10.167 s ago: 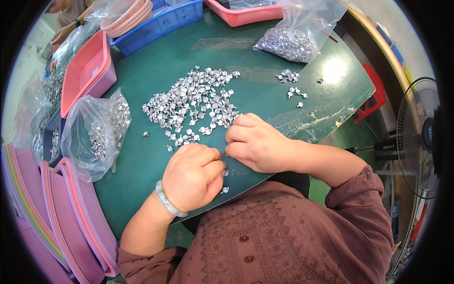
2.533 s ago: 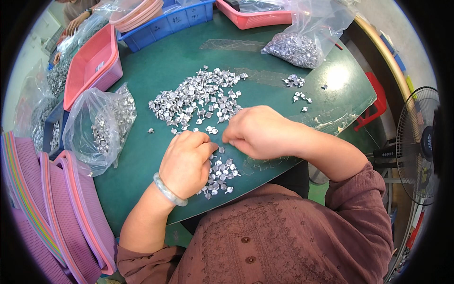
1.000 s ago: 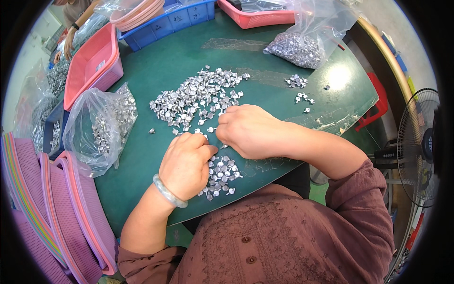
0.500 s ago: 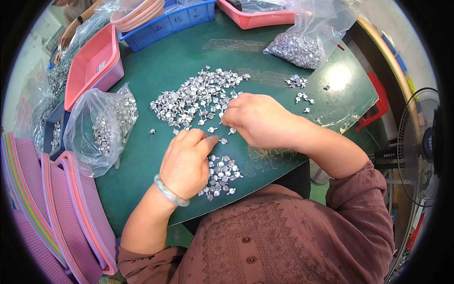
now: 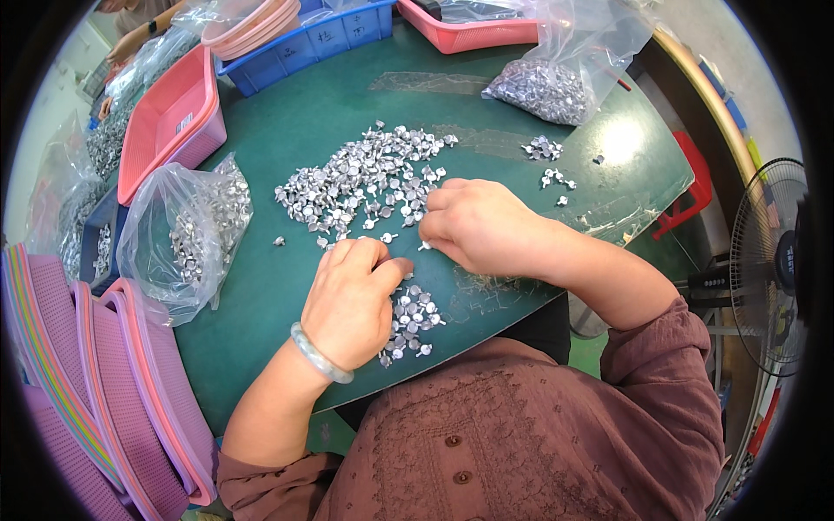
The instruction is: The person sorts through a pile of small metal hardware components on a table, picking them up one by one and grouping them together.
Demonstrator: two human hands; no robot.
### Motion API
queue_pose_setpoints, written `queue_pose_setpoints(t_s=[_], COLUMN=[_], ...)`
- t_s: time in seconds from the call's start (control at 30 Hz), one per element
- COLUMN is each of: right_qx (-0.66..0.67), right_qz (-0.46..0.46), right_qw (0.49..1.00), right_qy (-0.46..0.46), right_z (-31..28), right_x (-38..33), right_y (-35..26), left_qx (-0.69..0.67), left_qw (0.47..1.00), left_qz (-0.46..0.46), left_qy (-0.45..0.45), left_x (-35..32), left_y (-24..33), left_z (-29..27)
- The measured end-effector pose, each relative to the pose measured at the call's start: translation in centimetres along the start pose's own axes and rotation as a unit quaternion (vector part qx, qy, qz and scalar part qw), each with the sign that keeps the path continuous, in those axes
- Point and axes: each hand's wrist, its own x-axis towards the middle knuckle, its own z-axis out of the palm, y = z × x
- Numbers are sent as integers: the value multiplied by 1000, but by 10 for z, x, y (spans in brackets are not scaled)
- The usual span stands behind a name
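Small silver metal parts, each with a round flat head and a short stem, lie in a large pile [image 5: 352, 182] on the green table. A smaller group of the parts [image 5: 417, 317] lies nearer me, beside my left hand [image 5: 349, 300]. That hand, with a pale bangle at its wrist, is closed, thumb and forefinger pinching at a small metal part [image 5: 408, 276] that barely shows. My right hand [image 5: 478, 224] is closed at the pile's near right edge, fingertips pressed together and pointing down. One part [image 5: 424, 246] shows just under them; what they hold is hidden.
A clear bag of parts [image 5: 543, 91] stands far right, another bag [image 5: 187, 234] at left. Pink trays [image 5: 174, 122] and a blue crate [image 5: 313, 48] line the far side. Purple baskets [image 5: 130, 391] stack at near left; a fan [image 5: 769, 269] stands right. Another person's arm [image 5: 139, 39] shows far left.
My left hand has moved slightly right, and the loose part beside its thumb no longer lies there in view. My right hand has shifted a little right and down, away from the pile.
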Motion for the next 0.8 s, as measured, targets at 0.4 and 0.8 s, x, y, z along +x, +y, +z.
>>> queue_pose_setpoints(t_s=[0.4, 0.8], right_qx=[40, 31], right_qz=[-26, 48], right_qw=[999, 998], right_qy=[-9, -13], right_z=[0, 9], right_x=[-6, 0], right_y=[-8, -13], left_qx=[-7, -14], left_qw=[1000, 1000], left_qz=[-3, -3], left_qy=[7, -3], left_x=[0, 0], left_y=[-2, -5], left_z=[-3, -4])
